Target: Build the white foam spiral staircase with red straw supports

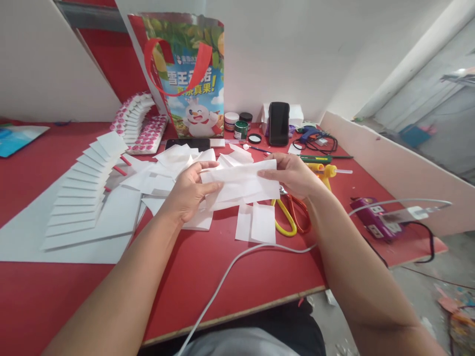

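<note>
A folded sheet of white paper (pixel 243 187) is stretched between my two hands above the red table. My left hand (pixel 191 190) pinches its left end, thumb on top. At the right end, my right hand (pixel 291 173) grips it the same way. Loose white paper pieces (pixel 152 178) lie beneath and to the left of my hands. Two small paper squares (pixel 256 223) rest just in front of the held sheet. Beside them are scissors (pixel 285 222) with one yellow and one red handle, their blades partly hidden by my right hand and the paper.
A fanned stepped white structure (pixel 79 193) stands left on a white board (pixel 22 237). Behind are a printed bag (pixel 193 94), paint jars (pixel 240 129) and a black phone (pixel 278 123). A yellow glue gun (pixel 326 172) and purple power strip (pixel 374 217) sit right; a white cable (pixel 230 277) crosses the front.
</note>
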A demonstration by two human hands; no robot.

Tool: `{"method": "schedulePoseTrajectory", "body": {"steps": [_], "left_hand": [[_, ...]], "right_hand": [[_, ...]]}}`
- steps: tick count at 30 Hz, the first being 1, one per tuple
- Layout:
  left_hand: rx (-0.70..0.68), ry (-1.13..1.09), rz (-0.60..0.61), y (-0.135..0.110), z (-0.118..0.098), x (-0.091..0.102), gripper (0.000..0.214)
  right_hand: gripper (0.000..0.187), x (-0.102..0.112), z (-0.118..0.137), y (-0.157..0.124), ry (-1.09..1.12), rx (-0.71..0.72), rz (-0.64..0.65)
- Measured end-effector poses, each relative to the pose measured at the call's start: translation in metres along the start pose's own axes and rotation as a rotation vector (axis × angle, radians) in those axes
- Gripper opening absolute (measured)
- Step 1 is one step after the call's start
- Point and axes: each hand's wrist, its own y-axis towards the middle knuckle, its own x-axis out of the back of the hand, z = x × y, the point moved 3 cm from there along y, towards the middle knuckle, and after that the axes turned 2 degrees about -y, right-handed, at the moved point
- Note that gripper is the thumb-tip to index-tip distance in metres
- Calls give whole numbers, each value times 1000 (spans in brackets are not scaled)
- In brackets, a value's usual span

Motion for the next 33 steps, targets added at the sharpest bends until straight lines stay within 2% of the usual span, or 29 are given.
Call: {"method": "schedulePoseTrajectory", "body": {"steps": [3,9,14,18,22,26,33], "left_hand": [[96,-50,15,-2,-1,-5,51],[5,-115,12,0,3,-9,29],[-83,-19,25,-1,5,-9,37],[-75,54,61,-4,-1,-9,44],[-45,26,93,-4,-3,-7,44],[-57,9,128,-3,-1,-5,42],[-42,21,89,-1,2,-1,27]], "right_hand": [[35,-1,-2,1,38,6,9],[39,-11,-3,0,-26,14,16],[46,-16,-3,-1,-41,-24,14],[46,-11,1,-1,-31,-31,-7],[46,-6,7,-4,-20,-3,5],[38,-2,8,-5,-45,-10,19],[24,2,7,-5,-75,28,0]]}}
